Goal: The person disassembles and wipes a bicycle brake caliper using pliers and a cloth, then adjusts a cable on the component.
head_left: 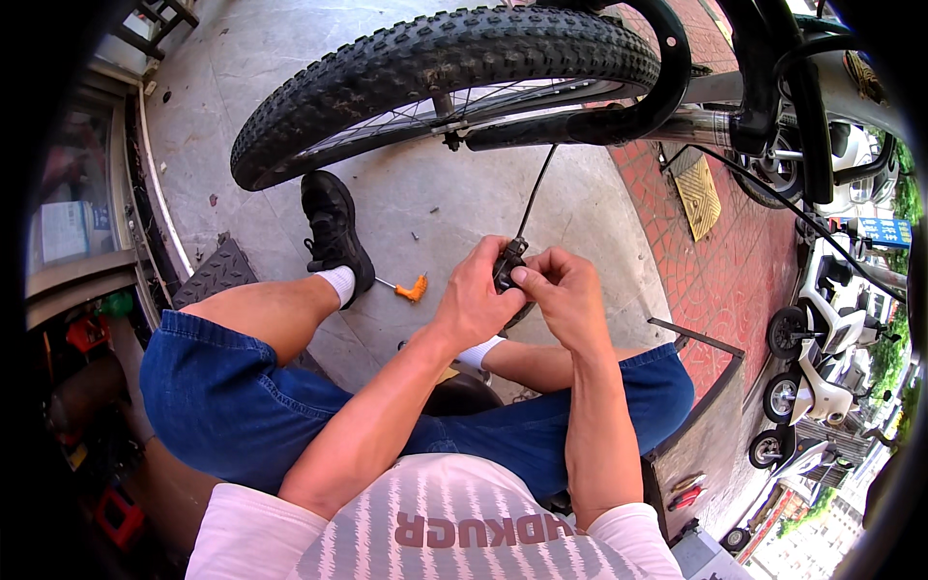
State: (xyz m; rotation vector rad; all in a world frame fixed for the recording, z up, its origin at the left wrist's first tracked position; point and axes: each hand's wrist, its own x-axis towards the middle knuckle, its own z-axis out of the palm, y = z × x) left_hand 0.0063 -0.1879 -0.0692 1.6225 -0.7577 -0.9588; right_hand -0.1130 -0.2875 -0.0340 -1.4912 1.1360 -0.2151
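A small black brake part (508, 266) is held in front of the knees, above the concrete floor (290, 58), just below the knobby bicycle tyre (435, 68); it is clasped from the left by the left hand (474, 300), its grip curled around the part; the right hand (565, 295) is pressed against it from the right, thumb and forefinger pinching its top; a thin black cable (536, 188) is seen running from the part up to the bicycle fork (590, 124); an orange-handled tool (409, 287) is lying on the floor beside a black shoe (333, 227).

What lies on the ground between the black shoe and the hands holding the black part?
An orange-handled tool lies on the pavement between the black shoe and the left hand, seen in the head view.
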